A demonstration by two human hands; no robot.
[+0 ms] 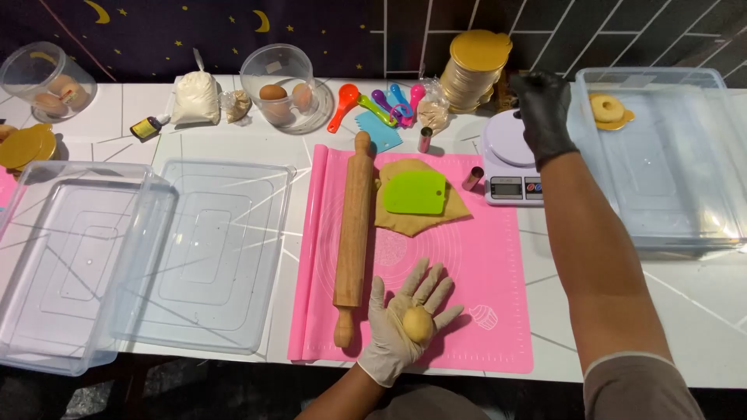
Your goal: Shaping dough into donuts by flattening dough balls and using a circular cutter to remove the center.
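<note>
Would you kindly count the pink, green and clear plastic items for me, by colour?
Pink: 1, the baking mat
Green: 1, the scraper
Clear: 5, three trays and two round tubs
Total: 7

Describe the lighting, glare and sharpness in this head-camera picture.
Head view: bright, even overhead light; white glare streaks on the clear plastic tubs and glossy white table; soft shadow under the left hand on the pink mat; the dough ball is sharp; the right hand slightly soft; edges bow mildly.
</note>
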